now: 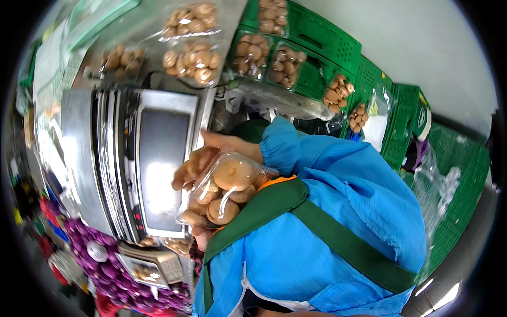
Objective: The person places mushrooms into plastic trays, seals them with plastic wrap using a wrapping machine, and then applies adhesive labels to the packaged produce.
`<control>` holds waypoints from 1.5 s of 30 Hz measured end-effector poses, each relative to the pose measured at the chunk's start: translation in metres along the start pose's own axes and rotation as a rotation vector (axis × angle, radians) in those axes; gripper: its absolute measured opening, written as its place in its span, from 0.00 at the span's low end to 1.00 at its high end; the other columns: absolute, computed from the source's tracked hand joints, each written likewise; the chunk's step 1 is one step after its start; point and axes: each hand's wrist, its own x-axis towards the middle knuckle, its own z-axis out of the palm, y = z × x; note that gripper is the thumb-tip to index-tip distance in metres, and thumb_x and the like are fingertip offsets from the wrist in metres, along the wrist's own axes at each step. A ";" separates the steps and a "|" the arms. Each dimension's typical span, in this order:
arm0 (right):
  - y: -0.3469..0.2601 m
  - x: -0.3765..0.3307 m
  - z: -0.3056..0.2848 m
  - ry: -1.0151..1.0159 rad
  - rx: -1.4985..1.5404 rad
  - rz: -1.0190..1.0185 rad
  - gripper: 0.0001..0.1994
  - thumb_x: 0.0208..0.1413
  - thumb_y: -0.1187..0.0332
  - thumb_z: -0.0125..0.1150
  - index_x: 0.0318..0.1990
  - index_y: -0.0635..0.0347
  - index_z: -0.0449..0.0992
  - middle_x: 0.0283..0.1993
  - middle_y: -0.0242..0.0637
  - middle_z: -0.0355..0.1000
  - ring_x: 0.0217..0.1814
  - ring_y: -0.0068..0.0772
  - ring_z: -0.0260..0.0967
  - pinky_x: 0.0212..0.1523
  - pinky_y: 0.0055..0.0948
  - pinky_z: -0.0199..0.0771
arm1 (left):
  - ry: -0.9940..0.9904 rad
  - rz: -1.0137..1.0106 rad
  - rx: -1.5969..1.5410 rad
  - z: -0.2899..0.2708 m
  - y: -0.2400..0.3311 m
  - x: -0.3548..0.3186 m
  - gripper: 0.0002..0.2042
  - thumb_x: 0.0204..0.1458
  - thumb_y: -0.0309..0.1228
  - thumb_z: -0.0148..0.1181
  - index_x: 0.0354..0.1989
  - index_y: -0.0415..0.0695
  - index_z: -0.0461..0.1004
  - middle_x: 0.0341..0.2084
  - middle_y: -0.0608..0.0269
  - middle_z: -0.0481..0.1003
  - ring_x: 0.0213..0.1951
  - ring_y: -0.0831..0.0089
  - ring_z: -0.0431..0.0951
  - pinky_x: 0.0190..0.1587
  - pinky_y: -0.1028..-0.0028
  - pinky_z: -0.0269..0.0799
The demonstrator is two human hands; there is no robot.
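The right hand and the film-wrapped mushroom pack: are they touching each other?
Touching. In the head view, the right hand wraps along the upper-left side of the film-wrapped mushroom pack, with no gap between them.

- The landmark is a silver metal machine with a flat, rectangular grey plate (166,137).
- Right of the machine, the bare right hand (238,146) holds a clear plastic-wrapped pack of round brown mushrooms (228,193), tilted.
- At the machine's lower right corner, the left hand (200,236), mostly hidden, meets that pack.
- Above the machine, similar mushroom packs (194,63) lie on a grey metal worktop (150,31).
- Above right of the machine, more packs sit along green plastic crates (338,47).
- Below the machine are a boxy beige device (171,268) and round purple produce (112,289).
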 end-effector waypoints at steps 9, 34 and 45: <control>-0.019 -0.126 -0.049 0.489 -0.213 -0.469 0.40 0.55 0.51 0.62 0.69 0.53 0.48 0.70 0.41 0.50 0.72 0.38 0.47 0.66 0.41 0.55 | -0.317 -0.074 0.198 0.135 -0.057 0.085 0.32 0.61 0.52 0.44 0.68 0.48 0.49 0.63 0.58 0.58 0.60 0.62 0.63 0.61 0.63 0.62; -0.348 -0.415 -0.280 1.466 -1.564 -0.221 0.21 0.62 0.55 0.50 0.57 0.56 0.71 0.57 0.44 0.70 0.55 0.50 0.68 0.59 0.47 0.66 | -0.747 -0.739 0.780 0.295 -0.218 0.165 0.23 0.60 0.37 0.53 0.60 0.37 0.62 0.52 0.56 0.71 0.50 0.71 0.72 0.52 0.73 0.70; -0.222 -0.542 -0.262 1.480 -1.041 0.076 0.20 0.59 0.54 0.56 0.53 0.55 0.75 0.52 0.37 0.73 0.50 0.33 0.71 0.46 0.36 0.76 | -0.723 -1.099 0.525 0.309 -0.411 0.174 0.18 0.60 0.34 0.53 0.55 0.41 0.60 0.47 0.59 0.69 0.49 0.66 0.72 0.51 0.67 0.70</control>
